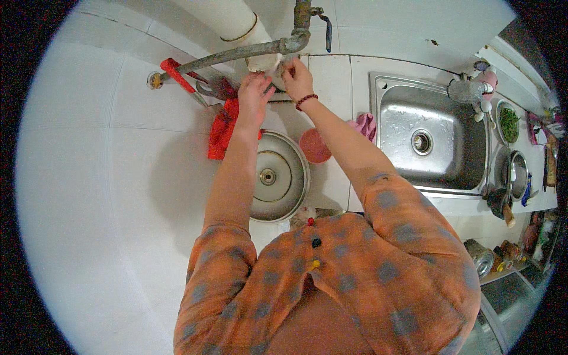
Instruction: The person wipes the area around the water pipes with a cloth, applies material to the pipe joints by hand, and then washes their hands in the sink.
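Observation:
My left hand (254, 97) is raised with fingers apart, just below the end of a white pipe (262, 61). My right hand (299, 83) has closed fingers beside that pipe end; what they hold is too small to make out. A grey hose (225, 58) crosses above both hands to a valve with a lever (326, 29). Red-handled tools (183, 80) hang at the hose's left, over a red cloth (220, 139). Below my hands are a round metal basin or lid (284, 201) and a pink bowl (315, 145).
A steel sink (402, 160) fills the right counter, with a faucet (464, 90) and a pink cloth (365, 125) beside it. Farther right are a dish of greens (507, 124) and metal bowls (519, 174). Jars and containers (482, 257) stand lower right. A tiled wall (71, 177) is at left.

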Demonstrator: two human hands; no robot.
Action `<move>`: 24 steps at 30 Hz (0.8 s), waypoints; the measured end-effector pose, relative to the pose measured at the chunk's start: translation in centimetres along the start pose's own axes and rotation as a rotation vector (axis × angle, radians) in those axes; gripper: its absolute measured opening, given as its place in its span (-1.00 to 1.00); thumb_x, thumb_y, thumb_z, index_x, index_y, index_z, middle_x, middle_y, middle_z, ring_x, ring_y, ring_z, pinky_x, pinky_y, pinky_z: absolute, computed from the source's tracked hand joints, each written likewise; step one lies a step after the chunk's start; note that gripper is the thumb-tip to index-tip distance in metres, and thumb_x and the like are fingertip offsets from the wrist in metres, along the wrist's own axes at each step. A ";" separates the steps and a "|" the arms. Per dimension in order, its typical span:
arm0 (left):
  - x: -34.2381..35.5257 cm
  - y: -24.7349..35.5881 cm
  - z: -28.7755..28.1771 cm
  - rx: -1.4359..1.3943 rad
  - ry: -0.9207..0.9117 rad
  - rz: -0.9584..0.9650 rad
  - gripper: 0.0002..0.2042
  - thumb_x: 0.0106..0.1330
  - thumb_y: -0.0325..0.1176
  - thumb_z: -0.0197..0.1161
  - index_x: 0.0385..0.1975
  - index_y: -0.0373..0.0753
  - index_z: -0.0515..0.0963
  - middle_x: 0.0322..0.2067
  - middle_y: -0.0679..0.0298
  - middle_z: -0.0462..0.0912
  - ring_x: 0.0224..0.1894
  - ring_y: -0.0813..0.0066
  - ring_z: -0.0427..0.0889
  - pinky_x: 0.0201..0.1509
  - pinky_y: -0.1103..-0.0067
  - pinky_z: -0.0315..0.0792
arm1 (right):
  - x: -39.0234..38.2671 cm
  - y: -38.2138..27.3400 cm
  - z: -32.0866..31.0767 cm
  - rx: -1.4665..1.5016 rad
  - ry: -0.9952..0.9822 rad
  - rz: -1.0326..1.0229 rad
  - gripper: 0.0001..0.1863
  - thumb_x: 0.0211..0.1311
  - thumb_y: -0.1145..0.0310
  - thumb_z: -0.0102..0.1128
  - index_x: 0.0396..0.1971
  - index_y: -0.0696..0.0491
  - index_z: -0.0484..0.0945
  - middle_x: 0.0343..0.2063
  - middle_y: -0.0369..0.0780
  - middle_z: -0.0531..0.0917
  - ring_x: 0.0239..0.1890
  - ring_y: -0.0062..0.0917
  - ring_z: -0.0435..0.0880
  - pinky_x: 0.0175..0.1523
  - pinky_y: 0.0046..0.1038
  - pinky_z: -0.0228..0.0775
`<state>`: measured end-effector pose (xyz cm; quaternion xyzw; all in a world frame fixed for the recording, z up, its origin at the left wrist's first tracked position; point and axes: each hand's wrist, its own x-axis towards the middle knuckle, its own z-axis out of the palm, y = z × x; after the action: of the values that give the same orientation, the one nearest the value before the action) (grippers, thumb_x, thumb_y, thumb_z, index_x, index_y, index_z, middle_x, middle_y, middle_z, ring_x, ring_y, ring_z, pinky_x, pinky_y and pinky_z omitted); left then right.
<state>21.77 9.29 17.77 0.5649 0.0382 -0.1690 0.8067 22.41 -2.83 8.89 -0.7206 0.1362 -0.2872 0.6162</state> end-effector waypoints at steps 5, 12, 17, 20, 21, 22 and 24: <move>0.1 -0.5 -1.5 0.038 -0.043 0.011 -0.72 0.22 -0.36 0.07 -0.08 -0.22 0.32 -0.08 0.26 0.39 0.05 0.31 0.36 0.09 0.31 0.25 | 1.9 -1.0 -1.2 0.198 0.081 0.093 -0.88 0.02 0.43 0.14 -0.43 0.13 0.47 -0.44 -0.11 0.58 -0.39 -0.26 0.58 -0.25 -0.33 0.42; -0.2 -0.1 -0.8 0.168 -0.015 0.057 -0.69 0.20 -0.33 0.12 -0.07 -0.23 0.36 -0.10 0.29 0.44 -0.01 0.35 0.41 0.08 0.35 0.25 | -0.7 -4.1 -0.2 0.061 0.108 -0.137 -0.90 0.06 0.48 0.09 -0.41 0.16 0.42 -0.46 -0.10 0.54 -0.44 -0.41 0.55 -0.32 -0.43 0.38; 0.4 -0.1 -0.7 0.230 0.040 0.049 -0.71 0.21 -0.31 0.13 -0.09 -0.24 0.39 -0.11 0.28 0.47 0.00 0.38 0.43 0.06 0.37 0.27 | 1.6 -2.7 0.6 0.167 0.146 0.098 -0.85 0.10 0.40 0.07 -0.34 0.13 0.45 -0.45 -0.06 0.56 -0.37 -0.12 0.53 -0.26 -0.25 0.38; 0.0 0.1 0.0 0.232 0.015 0.039 -0.71 0.21 -0.32 0.14 -0.09 -0.24 0.40 -0.11 0.29 0.47 0.02 0.42 0.43 0.04 0.40 0.28 | 3.8 -2.5 0.9 0.211 0.146 0.072 -0.82 0.10 0.36 0.07 -0.32 0.11 0.46 -0.45 -0.06 0.57 -0.37 -0.15 0.55 -0.28 -0.26 0.38; 0.2 0.0 -0.4 0.232 -0.009 0.045 -0.71 0.21 -0.33 0.14 -0.09 -0.24 0.40 -0.11 0.30 0.48 0.02 0.43 0.43 0.03 0.42 0.29 | 4.3 -2.0 1.2 0.244 0.147 0.059 -0.82 0.10 0.35 0.07 -0.31 0.10 0.46 -0.46 -0.07 0.57 -0.38 -0.15 0.56 -0.29 -0.26 0.39; 0.4 -0.1 -0.7 0.232 -0.035 0.050 -0.72 0.20 -0.34 0.14 -0.09 -0.23 0.40 -0.11 0.31 0.48 0.03 0.45 0.43 0.03 0.44 0.29 | 3.8 -1.2 1.3 0.271 0.104 0.064 -0.81 0.12 0.36 0.06 -0.28 0.11 0.46 -0.48 -0.14 0.56 -0.41 -0.28 0.53 -0.29 -0.34 0.38; -0.3 0.1 -0.9 0.198 0.008 0.040 -0.73 0.20 -0.36 0.14 -0.10 -0.23 0.41 -0.12 0.32 0.49 0.01 0.47 0.45 0.02 0.48 0.30 | 1.8 -1.3 0.9 0.321 0.001 0.072 -0.78 0.16 0.39 0.03 -0.20 0.11 0.45 -0.53 -0.29 0.54 -0.47 -0.55 0.49 -0.28 -0.52 0.37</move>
<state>21.67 10.19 17.62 0.6433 0.0132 -0.1535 0.7499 24.16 -2.84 10.50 -0.6074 0.1146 -0.2831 0.7333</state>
